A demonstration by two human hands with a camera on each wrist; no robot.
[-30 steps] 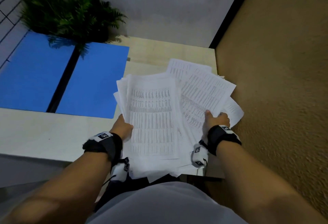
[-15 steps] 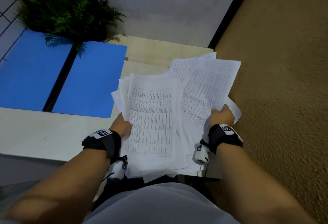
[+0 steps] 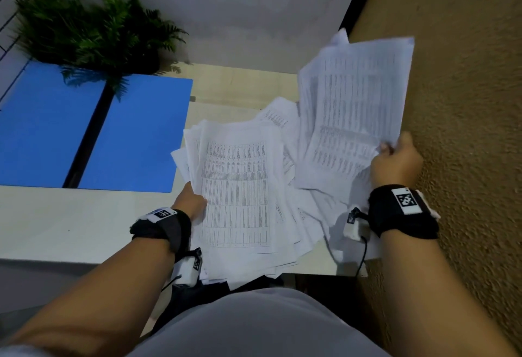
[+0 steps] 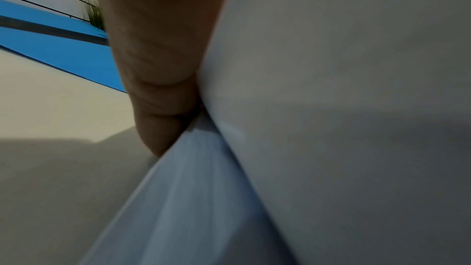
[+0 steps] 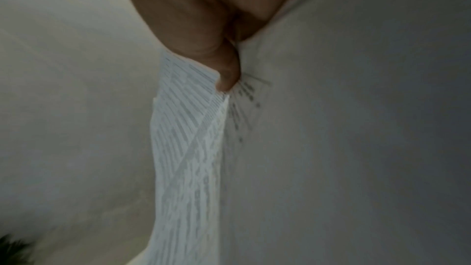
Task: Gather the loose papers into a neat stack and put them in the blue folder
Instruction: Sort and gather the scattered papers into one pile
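Printed sheets lifted off the pile, blue folder (image 3: 132, 133) lying open at the desk's left.

The right hand (image 3: 395, 163) now pinches raised sheets (image 3: 353, 119), clear of the main pile (image 3: 240, 192) that the left hand (image 3: 190, 201) grips at its left edge; the tabular print is too blurred to read.

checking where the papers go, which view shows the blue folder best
The head view: the blue folder lies open on the table, both halves visible. The left wrist view catches only a blue sliver behind the hand. The right wrist view shows none of it.
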